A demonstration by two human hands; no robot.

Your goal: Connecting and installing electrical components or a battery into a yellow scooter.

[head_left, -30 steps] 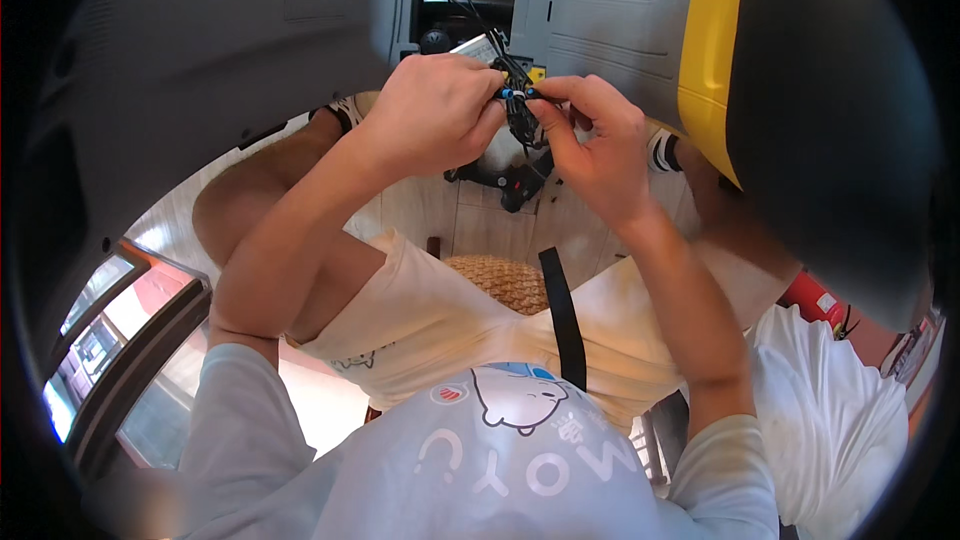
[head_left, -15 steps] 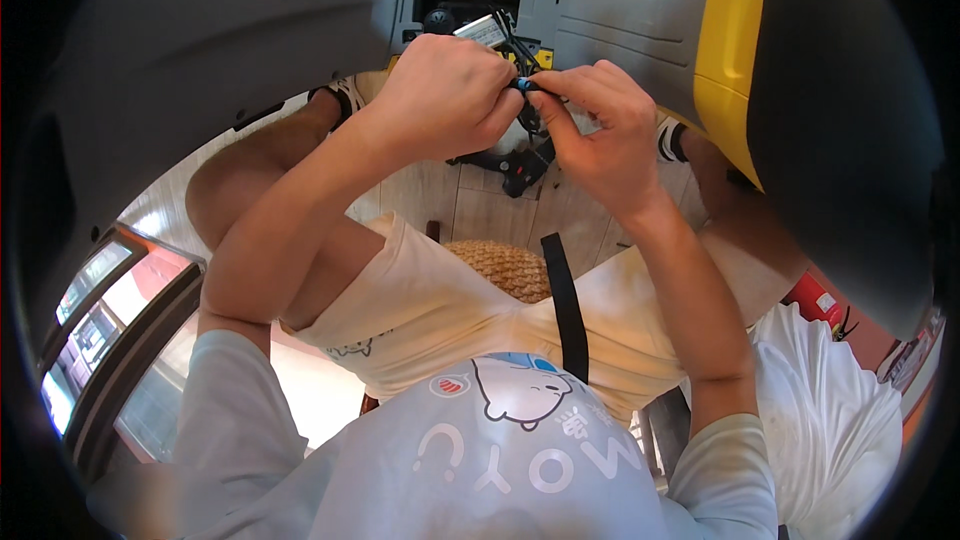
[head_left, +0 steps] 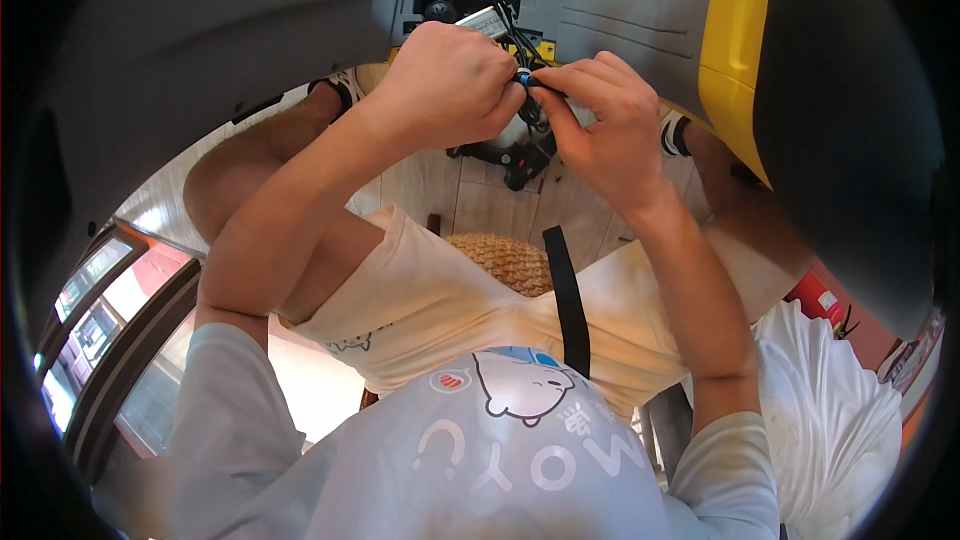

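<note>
My left hand (head_left: 445,80) and my right hand (head_left: 605,125) meet in front of the open part of a grey vehicle-like body. Between them is a small cable connector (head_left: 525,78), black with a blue band. The left fingers are curled round its left end, which they mostly hide. Thumb and index finger of the right hand pinch the black end on the other side. Thin black cables (head_left: 518,40) run down from the opening behind the connector, and a silver box (head_left: 486,22) with a label sits among them.
Grey panels (head_left: 630,0) flank the opening, with a yellow panel (head_left: 730,40) at right. Below the hands, a black jointed part (head_left: 515,162) is near the wooden floor (head_left: 490,210). A woven seat (head_left: 500,262) shows between my legs. A red fire extinguisher (head_left: 815,297) stands at far right.
The connector is tilted a little differently and sits slightly higher in view. My left hand has shifted slightly up; both hands keep their hold.
</note>
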